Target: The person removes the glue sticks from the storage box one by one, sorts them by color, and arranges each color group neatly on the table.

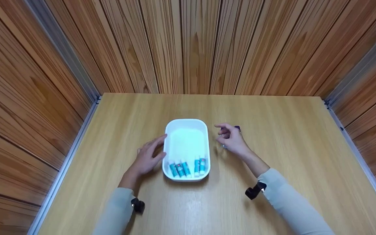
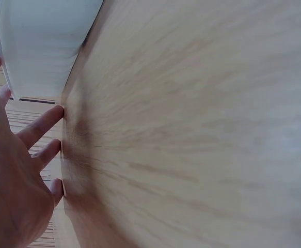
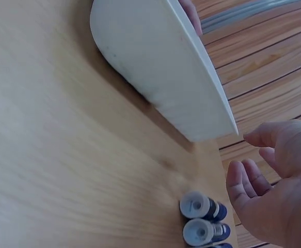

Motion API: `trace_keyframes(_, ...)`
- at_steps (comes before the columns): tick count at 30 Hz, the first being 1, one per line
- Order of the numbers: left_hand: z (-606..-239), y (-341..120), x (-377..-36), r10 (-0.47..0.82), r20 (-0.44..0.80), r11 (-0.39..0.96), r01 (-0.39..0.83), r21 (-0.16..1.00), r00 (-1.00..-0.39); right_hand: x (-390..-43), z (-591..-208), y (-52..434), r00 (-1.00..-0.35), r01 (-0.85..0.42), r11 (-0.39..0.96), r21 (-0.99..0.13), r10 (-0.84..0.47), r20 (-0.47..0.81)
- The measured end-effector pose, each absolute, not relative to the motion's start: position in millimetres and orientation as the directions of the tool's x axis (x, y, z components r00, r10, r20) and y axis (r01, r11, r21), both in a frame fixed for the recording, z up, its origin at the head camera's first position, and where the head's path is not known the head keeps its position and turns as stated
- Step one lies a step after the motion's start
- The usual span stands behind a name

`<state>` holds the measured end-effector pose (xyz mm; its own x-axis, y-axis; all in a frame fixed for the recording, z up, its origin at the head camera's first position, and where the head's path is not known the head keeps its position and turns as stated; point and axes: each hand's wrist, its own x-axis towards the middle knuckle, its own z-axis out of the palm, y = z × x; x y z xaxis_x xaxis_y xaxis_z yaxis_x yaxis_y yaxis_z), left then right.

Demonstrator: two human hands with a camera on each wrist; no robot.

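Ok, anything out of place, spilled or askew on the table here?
Nothing spilled or damaged. The white tray sits flat with teal tubes bunched at its near end. The one oddity: a few blue tubes lie outside the tray on the table, beside the right hand. The left hand rests by the tray's other side.

i see a light wooden table (image 1: 292, 156) with grain running along its length. wood-panelled walls (image 1: 194, 45) close it in on three sides. grey metal strips (image 1: 62, 49) run down the two back corners and along the table's side edges.
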<state>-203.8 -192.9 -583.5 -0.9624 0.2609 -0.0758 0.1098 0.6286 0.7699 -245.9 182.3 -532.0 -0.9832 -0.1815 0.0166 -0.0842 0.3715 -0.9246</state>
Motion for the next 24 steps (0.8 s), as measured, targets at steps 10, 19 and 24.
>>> trace_keyframes(10,-584,-193,-203,0.259,-0.079,0.628,0.106,0.771,-0.963,-241,-522,158,-0.97,-0.087,0.388,-0.917,-0.244,-0.012)
trace_keyframes(19,-583,-194,-204,0.257,-0.08,0.627,0.103,0.772,-0.963,-236,-513,134,-0.946,-0.095,0.378,-0.921,-0.322,-0.034)
trace_keyframes(24,-583,-193,-203,0.26,-0.084,0.63,0.104,0.77,-0.962,-232,-511,123,-0.921,-0.091,0.409,-0.908,-0.382,-0.08)
